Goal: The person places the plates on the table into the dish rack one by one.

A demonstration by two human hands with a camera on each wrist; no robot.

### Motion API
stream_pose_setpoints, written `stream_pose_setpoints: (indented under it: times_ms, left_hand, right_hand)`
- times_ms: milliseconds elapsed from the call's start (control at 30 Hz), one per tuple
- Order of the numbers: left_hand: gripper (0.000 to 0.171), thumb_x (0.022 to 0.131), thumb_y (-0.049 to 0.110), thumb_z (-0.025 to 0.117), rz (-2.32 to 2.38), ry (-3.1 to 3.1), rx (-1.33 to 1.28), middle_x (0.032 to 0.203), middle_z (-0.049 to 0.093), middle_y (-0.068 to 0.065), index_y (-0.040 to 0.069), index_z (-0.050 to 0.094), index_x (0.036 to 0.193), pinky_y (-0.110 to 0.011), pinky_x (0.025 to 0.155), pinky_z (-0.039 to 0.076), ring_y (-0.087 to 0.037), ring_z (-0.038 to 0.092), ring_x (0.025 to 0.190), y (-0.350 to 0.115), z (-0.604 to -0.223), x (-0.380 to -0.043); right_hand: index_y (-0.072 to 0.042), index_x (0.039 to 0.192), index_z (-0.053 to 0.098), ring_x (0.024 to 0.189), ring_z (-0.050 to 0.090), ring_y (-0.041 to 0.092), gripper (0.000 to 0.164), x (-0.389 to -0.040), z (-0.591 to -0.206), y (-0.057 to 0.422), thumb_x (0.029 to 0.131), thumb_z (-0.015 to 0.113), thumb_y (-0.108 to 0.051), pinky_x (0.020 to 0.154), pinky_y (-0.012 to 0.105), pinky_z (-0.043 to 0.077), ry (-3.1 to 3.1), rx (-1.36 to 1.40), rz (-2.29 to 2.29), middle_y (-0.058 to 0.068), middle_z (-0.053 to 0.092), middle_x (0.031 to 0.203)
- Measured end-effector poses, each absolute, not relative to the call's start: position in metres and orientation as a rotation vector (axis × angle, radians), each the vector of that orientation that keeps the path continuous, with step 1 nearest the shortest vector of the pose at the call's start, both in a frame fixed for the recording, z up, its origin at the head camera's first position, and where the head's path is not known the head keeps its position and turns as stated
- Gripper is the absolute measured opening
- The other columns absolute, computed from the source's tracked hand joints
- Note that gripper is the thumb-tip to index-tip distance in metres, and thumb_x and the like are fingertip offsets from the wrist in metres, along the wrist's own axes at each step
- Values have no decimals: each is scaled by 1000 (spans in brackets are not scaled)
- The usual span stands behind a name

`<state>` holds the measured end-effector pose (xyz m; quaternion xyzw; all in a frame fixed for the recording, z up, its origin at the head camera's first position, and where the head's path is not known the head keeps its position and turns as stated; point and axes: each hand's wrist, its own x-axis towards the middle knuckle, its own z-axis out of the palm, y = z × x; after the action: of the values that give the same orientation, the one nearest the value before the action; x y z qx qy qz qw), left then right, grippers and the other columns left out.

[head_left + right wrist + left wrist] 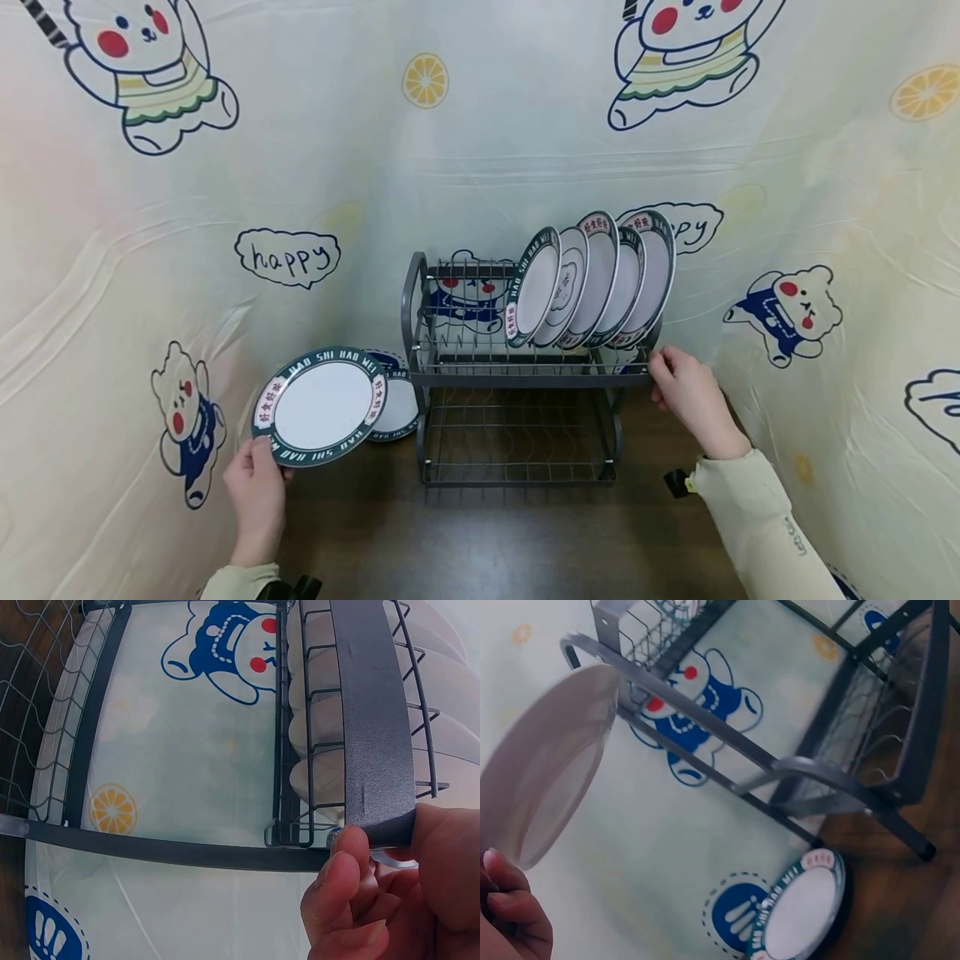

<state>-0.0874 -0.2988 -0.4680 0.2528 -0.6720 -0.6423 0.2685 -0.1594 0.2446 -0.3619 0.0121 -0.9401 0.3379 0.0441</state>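
My left hand (257, 492) grips the near edge of a white plate (326, 408) with a green lettered rim, held tilted left of the rack. In the left wrist view the plate's pale underside (551, 765) shows above the curled fingers (525, 911). My right hand (690, 398) pinches the right front corner of the dark two-tier dish rack (525, 381); in the right wrist view thumb and fingers close round the end of its flat front bar (375, 727). Several plates (592, 283) stand leaning in the right part of the upper tier.
Another green-rimmed plate (397, 408) lies left of the rack, partly behind the held plate. The rack's lower tier (517, 442) holds no plates. A brown tabletop (487, 542) lies in front, and a patterned cloth (480, 183) hangs behind and at both sides.
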Motion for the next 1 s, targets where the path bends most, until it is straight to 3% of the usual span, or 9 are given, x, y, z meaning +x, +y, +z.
stream_pose_setpoints:
  times_ms: [433,1000]
  left_hand:
    - [37,107,19,43,-1872,-1695,669,60,58,1,2,61,79,-21,43,41,-13,48,43,-295,-443,-80]
    - [38,106,16,44,-1838,-1661,654,63,63,4,5,67,77,-19,42,44,-12,49,42,-293,-419,-71]
  right_hand:
    - [0,88,56,56,57,21,44,-160,-363,245,111,35,-30,57,35,45,-2874,42,1027,6,61,66]
    - [-4,87,55,57,57,22,40,-158,-365,245,112,36,-29,57,35,45,-2875,34,1031,7,61,66]
